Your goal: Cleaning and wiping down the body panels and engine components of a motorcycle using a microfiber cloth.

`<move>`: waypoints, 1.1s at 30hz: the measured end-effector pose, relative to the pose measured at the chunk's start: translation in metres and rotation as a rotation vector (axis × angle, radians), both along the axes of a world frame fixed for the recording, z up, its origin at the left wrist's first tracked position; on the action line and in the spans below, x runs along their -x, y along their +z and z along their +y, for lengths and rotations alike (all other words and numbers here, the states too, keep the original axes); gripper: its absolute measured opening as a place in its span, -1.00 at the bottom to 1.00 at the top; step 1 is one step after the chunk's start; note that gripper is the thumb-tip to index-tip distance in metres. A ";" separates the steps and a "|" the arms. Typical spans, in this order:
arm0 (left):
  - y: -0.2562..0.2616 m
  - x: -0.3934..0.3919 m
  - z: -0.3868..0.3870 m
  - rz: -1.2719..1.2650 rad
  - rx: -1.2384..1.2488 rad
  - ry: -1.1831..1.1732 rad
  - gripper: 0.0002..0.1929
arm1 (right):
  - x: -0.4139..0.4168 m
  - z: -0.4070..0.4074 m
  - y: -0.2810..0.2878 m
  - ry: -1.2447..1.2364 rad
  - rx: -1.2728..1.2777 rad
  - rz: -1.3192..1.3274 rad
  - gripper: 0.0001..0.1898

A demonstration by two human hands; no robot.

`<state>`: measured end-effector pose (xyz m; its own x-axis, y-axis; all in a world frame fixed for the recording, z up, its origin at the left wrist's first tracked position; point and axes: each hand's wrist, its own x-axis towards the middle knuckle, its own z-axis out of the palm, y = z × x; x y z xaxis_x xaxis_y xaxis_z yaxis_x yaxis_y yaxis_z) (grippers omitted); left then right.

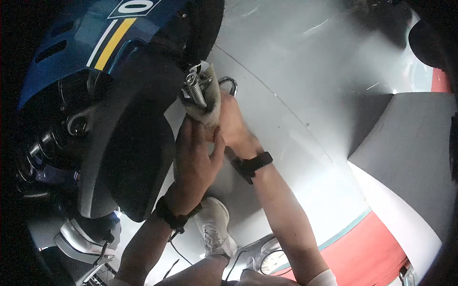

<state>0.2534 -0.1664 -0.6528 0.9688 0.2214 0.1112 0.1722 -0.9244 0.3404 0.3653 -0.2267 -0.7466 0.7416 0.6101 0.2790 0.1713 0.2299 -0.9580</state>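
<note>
At the upper middle, a pale, worn-looking part with a metal coil spring (196,93) mounted on it is held up between my hands. My left hand (196,153) grips its lower end, with the fingers along the near edge and the thumb apart at the right. Behind the part's right side, my right hand (232,121) is wrapped round it, and its fingertips are hidden. A curved chrome bar (233,85) shows just beyond the right knuckles; whether it joins the held part I cannot tell. Both wrists wear dark bands.
A vehicle with a blue body panel (80,35), striped white and yellow, stands close at left. Its dark rounded part (139,171) is beside my left hand. Below it is a silvery metal part (80,241). My shoes are on the grey floor (286,64). A large grey panel (411,139) stands right.
</note>
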 end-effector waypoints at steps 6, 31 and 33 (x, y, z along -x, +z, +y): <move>-0.001 -0.002 -0.002 -0.026 0.099 0.002 -0.60 | -0.005 -0.007 0.004 -0.044 0.063 -0.146 -0.35; -0.015 -0.016 -0.018 0.053 0.352 0.137 -0.55 | -0.036 -0.023 0.002 0.065 0.146 -0.400 -0.39; -0.013 -0.017 -0.017 0.059 0.321 0.124 -0.54 | -0.038 -0.022 0.003 0.019 0.180 -0.551 -0.36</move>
<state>0.2703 -0.1837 -0.6663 0.9349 0.3527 -0.0389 0.3048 -0.7423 0.5967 0.4035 -0.2488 -0.7440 0.5048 0.6957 0.5111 0.6530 0.0794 -0.7532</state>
